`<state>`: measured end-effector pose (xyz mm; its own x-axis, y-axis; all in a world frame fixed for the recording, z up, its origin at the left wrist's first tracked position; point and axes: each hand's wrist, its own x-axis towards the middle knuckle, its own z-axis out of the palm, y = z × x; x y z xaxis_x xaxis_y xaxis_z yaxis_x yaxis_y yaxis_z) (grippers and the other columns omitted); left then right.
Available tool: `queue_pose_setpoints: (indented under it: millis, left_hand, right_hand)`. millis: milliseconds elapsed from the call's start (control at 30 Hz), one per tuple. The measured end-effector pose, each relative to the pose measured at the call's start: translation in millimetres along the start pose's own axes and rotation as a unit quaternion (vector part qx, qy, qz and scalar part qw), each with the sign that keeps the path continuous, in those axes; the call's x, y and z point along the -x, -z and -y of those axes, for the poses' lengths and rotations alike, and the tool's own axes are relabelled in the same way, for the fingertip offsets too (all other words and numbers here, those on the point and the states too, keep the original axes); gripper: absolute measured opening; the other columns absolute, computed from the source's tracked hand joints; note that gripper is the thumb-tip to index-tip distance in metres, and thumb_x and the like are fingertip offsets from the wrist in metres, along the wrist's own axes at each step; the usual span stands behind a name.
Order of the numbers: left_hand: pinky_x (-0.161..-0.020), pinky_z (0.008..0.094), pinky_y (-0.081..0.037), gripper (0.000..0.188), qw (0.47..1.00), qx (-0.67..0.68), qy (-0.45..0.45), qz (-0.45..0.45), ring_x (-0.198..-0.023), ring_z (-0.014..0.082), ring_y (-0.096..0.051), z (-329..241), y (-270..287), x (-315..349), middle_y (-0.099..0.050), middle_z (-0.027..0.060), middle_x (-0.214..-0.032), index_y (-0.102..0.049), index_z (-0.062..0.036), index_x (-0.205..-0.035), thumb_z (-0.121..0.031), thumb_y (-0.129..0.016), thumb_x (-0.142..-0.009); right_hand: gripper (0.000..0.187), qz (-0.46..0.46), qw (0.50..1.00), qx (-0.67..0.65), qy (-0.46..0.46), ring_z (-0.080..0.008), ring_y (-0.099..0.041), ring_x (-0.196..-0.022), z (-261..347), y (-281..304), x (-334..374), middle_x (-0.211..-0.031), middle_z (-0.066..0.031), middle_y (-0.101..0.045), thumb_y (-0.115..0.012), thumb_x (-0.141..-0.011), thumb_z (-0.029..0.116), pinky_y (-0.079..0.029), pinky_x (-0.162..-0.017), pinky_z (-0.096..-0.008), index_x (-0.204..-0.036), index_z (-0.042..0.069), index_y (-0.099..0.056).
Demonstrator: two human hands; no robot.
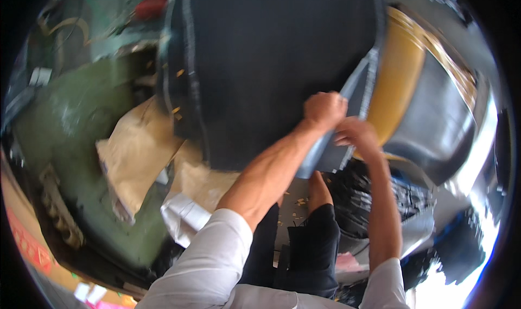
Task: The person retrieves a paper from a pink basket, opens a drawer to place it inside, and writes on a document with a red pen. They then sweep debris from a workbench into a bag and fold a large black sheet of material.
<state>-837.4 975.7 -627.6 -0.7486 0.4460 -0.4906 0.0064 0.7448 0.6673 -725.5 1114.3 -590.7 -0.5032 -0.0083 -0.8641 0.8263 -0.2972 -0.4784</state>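
"What is the big thing before you?"

"It is a black sheet (271, 48), reaching from the top of the frame to its middle. Pale lines run near its left and right sides; I suppose they mark a border."

"How do you hold it?"

"My left hand (324, 111), right of the centre, is closed almost like a fist, and it seems to pinch the grey strip (313, 158) at the sheet's right side. My right hand (357, 135) is just beside, a little lower, with bent fingers. If it pinches also, I cannot tell; the blur is too strong."

"Why both so near together?"

"In my judgement the strip is thin and bends easily, so two hands close together guide it better."

"And the brown paper (138, 151), left of centre?"

"It lies over the green bench (68, 111), partly hidden behind the sheet. Perhaps it was only put aside there."

"Is any writing readable?"

"The red panel (28, 243) at lower left carries printed marks, but too unclear for me. On the sheet I find no brand."
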Motion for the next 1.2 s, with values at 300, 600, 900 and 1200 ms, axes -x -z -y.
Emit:
queue_pose_setpoints:
  millis: [300, 600, 900, 1200]
  left_hand:
    - [-0.057, 0.0438, -0.058, 0.036, 0.993, -0.078, -0.087, -0.009, -0.059, 0.0309, -0.074, 32.5, 42.4, 21.9, -0.072, 0.0132, -0.064, -0.076, -0.0105, -0.071, -0.032, -0.067, -0.098]
    - [-0.085, 0.05, -0.055, 0.019, 0.975, 0.018, 0.005, -0.221, -0.098, 0.0357, -0.071, 101.7, 116.6, 53.8, -0.075, 0.0139, -0.092, -0.076, -0.0082, -0.086, -0.022, -0.068, -0.095]
    - [-0.113, 0.0532, -0.042, 0.088, 0.86, -0.156, 0.412, -0.257, -0.132, 0.0444, -0.052, 231.6, 109.2, 165.2, -0.053, 0.0307, -0.14, -0.045, 0.0125, -0.145, -0.056, -0.068, -0.095]
    - [-0.102, 0.0513, -0.05, 0.073, 0.876, 0.044, 0.456, -0.152, -0.117, 0.0434, -0.061, 226.7, 144.5, 161.6, -0.061, 0.0265, -0.126, -0.061, 0.0024, -0.119, -0.059, -0.08, -0.085]
  right_hand:
    - [0.041, -0.151, 0.949, -0.277, 0.002, -0.0069, -0.033, -0.05, 37.5, -1.3, -121.2, -0.061, 0.0096, -0.039, -0.064, -0.105, 0.052, -0.028, -0.048, -0.0253, -0.082, 0.02, -0.055]
    - [0.044, -0.099, 0.959, -0.265, -0.008, -0.0067, -0.046, -0.052, 26.5, 26.3, -145.0, -0.062, 0.0075, -0.053, -0.068, -0.103, 0.051, -0.037, -0.049, -0.0266, -0.076, 0.017, -0.064]
    - [0.043, -0.157, 0.958, -0.236, -0.04, -0.0083, -0.051, -0.055, 32.1, 29.2, -135.8, -0.066, 0.0047, -0.058, -0.069, -0.102, 0.048, -0.041, -0.052, -0.0274, -0.078, 0.012, -0.068]
    - [0.043, -0.147, 0.958, -0.244, -0.041, -0.0099, -0.057, -0.059, 20.8, 43.6, -146.4, -0.07, 0.002, -0.063, -0.07, -0.102, 0.045, -0.045, -0.055, -0.0282, -0.081, 0.007, -0.071]
